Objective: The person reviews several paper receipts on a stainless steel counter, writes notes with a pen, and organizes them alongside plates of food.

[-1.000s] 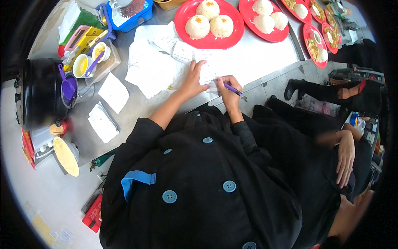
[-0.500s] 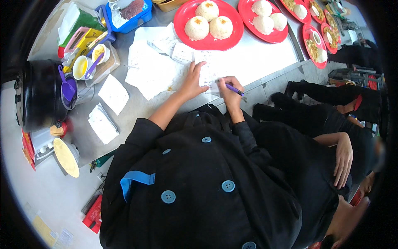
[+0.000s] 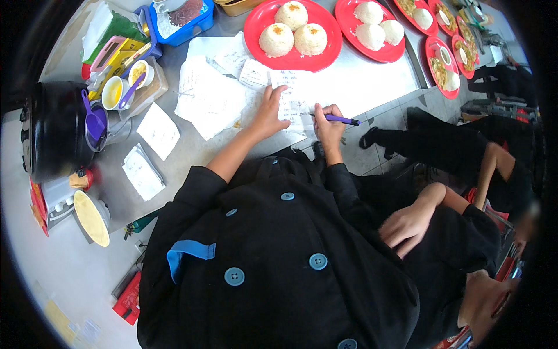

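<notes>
A small white slip of paper (image 3: 295, 100) with handwriting lies near the counter's front edge. My left hand (image 3: 271, 111) rests on its left side, thumb and fingers spread apart. At the slip's right edge my right hand (image 3: 329, 129) grips a purple pen (image 3: 344, 120), its barrel pointing out to the right. The pen's tip is too small to make out. Crumpled, written-on papers (image 3: 204, 96) spread to the left of the slip. Just beyond it stands a red plate (image 3: 332, 51) bearing three rice mounds with orange topping.
Another red plate (image 3: 344, 18) holds plain rice mounds; more filled plates (image 3: 431, 51) stand at right. On the left are a black cooker (image 3: 58, 131), a purple scoop (image 3: 95, 124), cups (image 3: 112, 93) and a paper stack (image 3: 143, 173). A co-worker's hand (image 3: 407, 225) is close on my right.
The pen has tilted to nearly level, and my right hand has turned slightly. The co-worker's hand beside me has moved left and up. Another person in black behind has shifted.
</notes>
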Demonstrator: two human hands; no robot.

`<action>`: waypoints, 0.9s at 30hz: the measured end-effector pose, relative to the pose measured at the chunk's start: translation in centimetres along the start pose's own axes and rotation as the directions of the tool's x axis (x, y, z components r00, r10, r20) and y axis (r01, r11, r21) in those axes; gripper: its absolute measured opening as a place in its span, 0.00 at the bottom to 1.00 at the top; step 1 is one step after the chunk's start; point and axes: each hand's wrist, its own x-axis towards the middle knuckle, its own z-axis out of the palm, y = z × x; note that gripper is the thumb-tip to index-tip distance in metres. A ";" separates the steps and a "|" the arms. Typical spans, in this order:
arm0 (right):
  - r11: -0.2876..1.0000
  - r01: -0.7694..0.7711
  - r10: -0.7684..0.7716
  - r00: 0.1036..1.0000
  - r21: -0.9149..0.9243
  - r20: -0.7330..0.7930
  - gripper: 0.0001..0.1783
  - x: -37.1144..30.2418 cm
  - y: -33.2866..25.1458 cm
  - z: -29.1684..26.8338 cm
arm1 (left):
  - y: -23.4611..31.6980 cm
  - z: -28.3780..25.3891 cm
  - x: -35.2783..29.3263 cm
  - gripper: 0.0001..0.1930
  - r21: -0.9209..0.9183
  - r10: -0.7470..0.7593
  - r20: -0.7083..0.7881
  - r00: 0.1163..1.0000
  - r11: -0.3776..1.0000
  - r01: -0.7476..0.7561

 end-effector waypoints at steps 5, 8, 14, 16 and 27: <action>0.949 0.253 -0.260 0.965 -0.187 -0.012 0.16 0.2 0.9 0.3 | -0.2 0.1 0.0 0.42 0.004 -0.003 -0.003 1.000 1.000 0.003; 0.915 0.277 -0.279 0.960 -0.292 0.033 0.16 0.2 0.9 0.1 | -0.1 0.1 0.0 0.42 0.004 -0.003 -0.013 1.000 1.000 0.003; 0.929 0.257 -0.270 0.963 -0.267 -0.012 0.16 0.1 0.7 0.4 | 0.1 0.0 0.1 0.43 0.019 -0.007 0.027 1.000 1.000 0.006; 0.925 0.267 -0.280 0.960 -0.271 -0.009 0.16 0.2 0.4 0.4 | 0.0 0.0 0.1 0.43 0.022 -0.010 0.032 0.999 1.000 0.009; 0.946 0.230 -0.239 0.971 -0.228 -0.012 0.16 -0.1 1.1 0.2 | 0.1 0.0 0.1 0.42 0.011 -0.008 0.012 1.000 1.000 0.008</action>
